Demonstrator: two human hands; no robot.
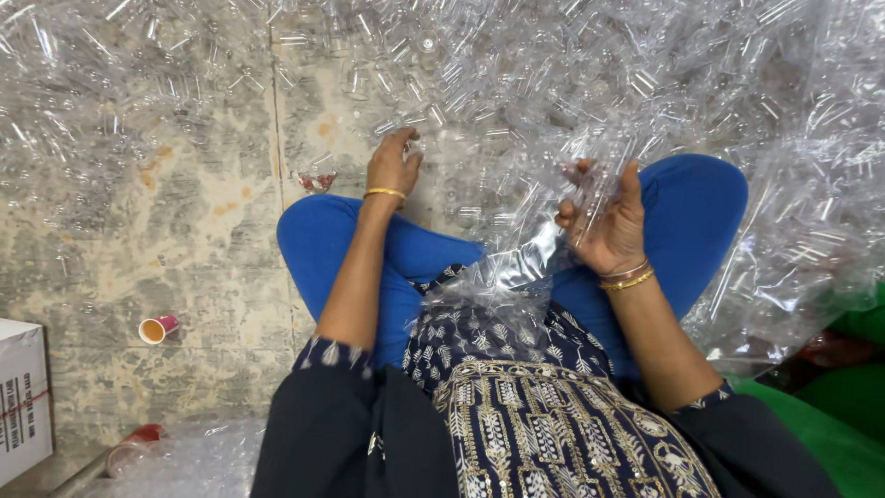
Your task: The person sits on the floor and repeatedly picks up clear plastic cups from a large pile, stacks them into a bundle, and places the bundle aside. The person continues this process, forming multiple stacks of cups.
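Hands of a seated person work among small clear plastic pieces, seen from above. The person sits cross-legged on a worn stone floor [184,240], knees in blue trousers, a dark patterned tunic over the lap. The left hand [394,164], a gold bangle at its wrist, reaches forward to the floor beyond the left knee, its fingers curled down and pinching at one clear plastic piece [412,145] at the edge of the heap of clear pieces [516,83] that covers the floor ahead. The right hand [608,221], two bangles at its wrist, is raised above the right knee, palm turned toward the camera, fingers closed around a bunch of clear pieces [590,180] at the mouth of a clear plastic bag [793,249] that spills across the lap and off to the right. A small paper cup [158,328] lies on its side on the floor to the left, well apart from both hands. A white cardboard box [23,397] stands at the left edge.
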